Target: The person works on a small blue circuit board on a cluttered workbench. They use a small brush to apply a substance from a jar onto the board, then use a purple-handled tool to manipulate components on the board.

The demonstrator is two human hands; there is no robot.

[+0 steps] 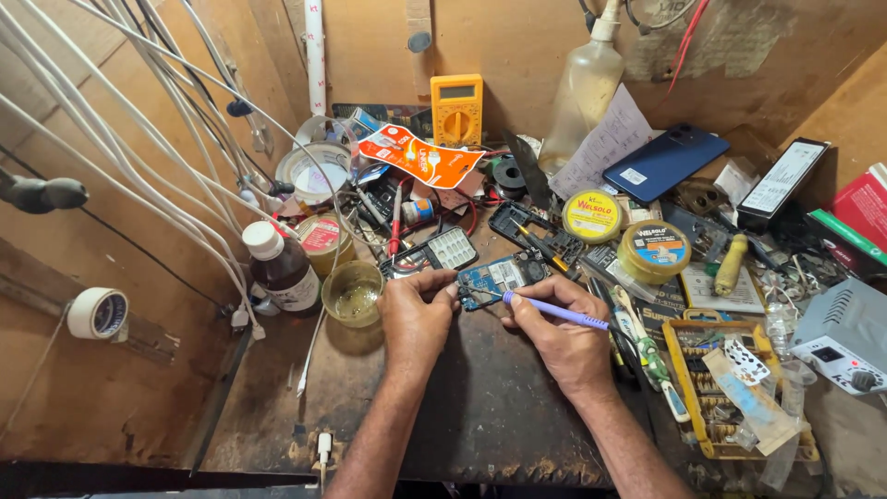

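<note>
My left hand [416,310] pinches the near left edge of a small blue phone circuit board [504,275] lying on the dark workbench [480,416]. My right hand [564,333] grips a thin purple-handled tool [554,312] like a pen, its tip touching the board's left part. Both forearms reach in from the bottom edge.
A small glass cup of liquid [352,292] and a brown bottle [282,268] stand left of my hands. A yellow multimeter [456,109], a plastic bottle [582,92], a blue phone [667,162], two round tins [654,249] and a yellow bit tray [730,388] crowd the back and right. White cables [139,157] hang at left.
</note>
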